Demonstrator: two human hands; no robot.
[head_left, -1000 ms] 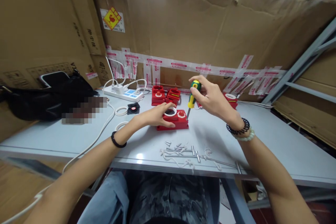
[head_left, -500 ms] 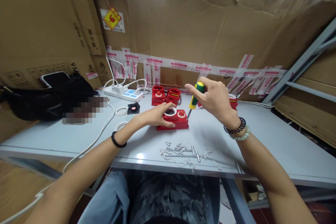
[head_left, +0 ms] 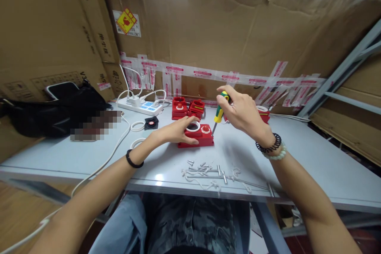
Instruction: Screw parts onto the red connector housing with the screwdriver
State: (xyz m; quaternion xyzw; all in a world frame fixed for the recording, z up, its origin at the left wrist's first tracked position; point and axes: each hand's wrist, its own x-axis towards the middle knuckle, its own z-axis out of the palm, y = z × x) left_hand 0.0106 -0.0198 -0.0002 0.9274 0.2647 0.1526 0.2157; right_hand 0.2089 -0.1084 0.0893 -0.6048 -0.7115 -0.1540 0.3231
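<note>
My left hand [head_left: 182, 130] grips the left end of a red block [head_left: 200, 141], its thumb along the front and its fingers by the white ring [head_left: 193, 126] on top. A small red knob with a white collar [head_left: 205, 129] sits near the block's right side. My right hand [head_left: 236, 108] is closed around the green and yellow handle of a screwdriver [head_left: 219, 114]. The screwdriver leans, its tip down at the block's right end, where a small screw seems to be. Nearer me lie several loose screws [head_left: 203, 166] and metal T-shaped rods [head_left: 208, 176] with white string.
Behind the block are more red parts [head_left: 179, 108]. A power strip [head_left: 141, 105], white cables, a white ring [head_left: 137, 126] and a black square piece [head_left: 151, 122] lie to the left, with a black bag [head_left: 59, 107] beyond. Cardboard [head_left: 208, 39] walls the table's back.
The fingers and thumb of my right hand have shifted on the screwdriver handle, and the wrist has moved slightly right. My left hand and the red block have stayed put.
</note>
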